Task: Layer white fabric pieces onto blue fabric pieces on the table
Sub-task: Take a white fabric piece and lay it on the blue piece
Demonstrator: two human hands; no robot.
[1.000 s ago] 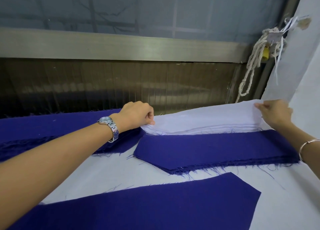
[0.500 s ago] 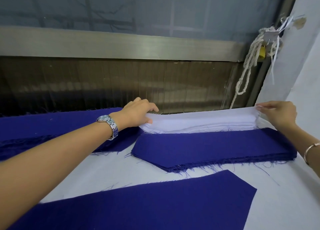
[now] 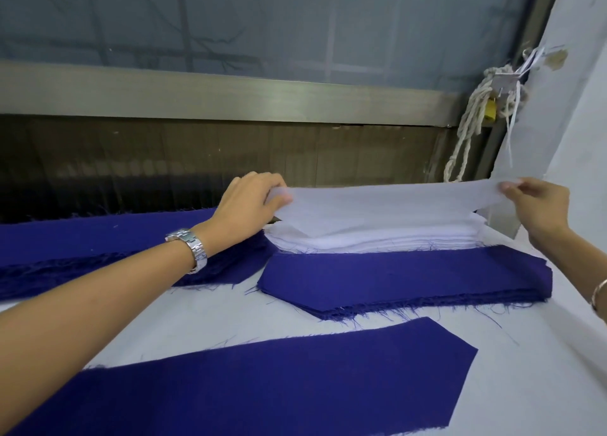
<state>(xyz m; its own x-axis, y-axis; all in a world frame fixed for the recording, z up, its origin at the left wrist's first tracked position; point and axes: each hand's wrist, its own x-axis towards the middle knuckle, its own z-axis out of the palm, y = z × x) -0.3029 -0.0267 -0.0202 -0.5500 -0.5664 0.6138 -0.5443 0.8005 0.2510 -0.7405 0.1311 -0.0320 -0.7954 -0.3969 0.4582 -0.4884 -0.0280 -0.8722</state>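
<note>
A thin white fabric piece (image 3: 387, 205) hangs stretched just above the stack of white pieces (image 3: 377, 242) at the far side of the table. My left hand (image 3: 253, 202) pinches its left end and my right hand (image 3: 538, 205) pinches its right end. In front of the white stack lies a stack of blue fabric pieces (image 3: 404, 278) with frayed edges. A single long blue piece (image 3: 262, 380) with a pointed right end lies flat nearest to me.
Another pile of blue fabric (image 3: 98, 251) lies at the left under my left forearm. The table (image 3: 525, 386) is covered in white cloth. A metal window frame (image 3: 230, 97) runs behind, and a rope bundle (image 3: 473, 123) hangs at the right by a white wall (image 3: 571, 107).
Both hands have lifted the top white piece off the white stack; it now hangs stretched between them, where before they only gripped the stack's ends.
</note>
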